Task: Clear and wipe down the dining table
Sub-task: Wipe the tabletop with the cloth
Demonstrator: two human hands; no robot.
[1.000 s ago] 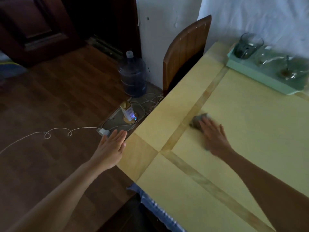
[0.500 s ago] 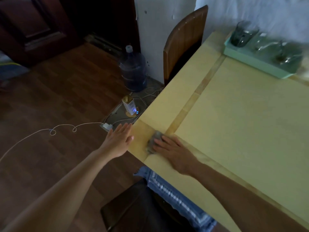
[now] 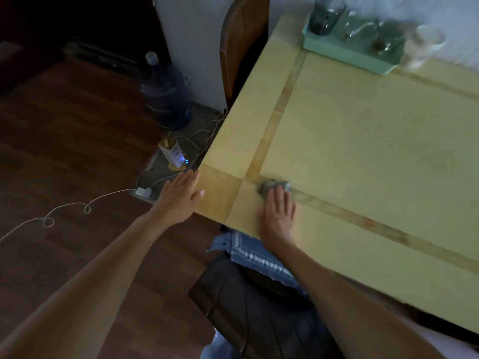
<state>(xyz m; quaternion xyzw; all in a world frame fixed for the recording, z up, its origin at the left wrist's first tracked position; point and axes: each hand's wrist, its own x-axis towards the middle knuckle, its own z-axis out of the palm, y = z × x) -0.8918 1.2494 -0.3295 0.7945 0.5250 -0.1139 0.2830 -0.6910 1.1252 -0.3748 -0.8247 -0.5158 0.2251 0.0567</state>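
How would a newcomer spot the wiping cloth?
Take the yellow dining table, then the crossing of its darker inlay strips near its left corner. There a small crumpled grey cloth lies under the fingertips of the right hand, far from the glasses on the green tray.

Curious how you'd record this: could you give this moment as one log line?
step: wipe | right hand: flat, presses cloth on table | left hand: open beside table corner | tray: far end
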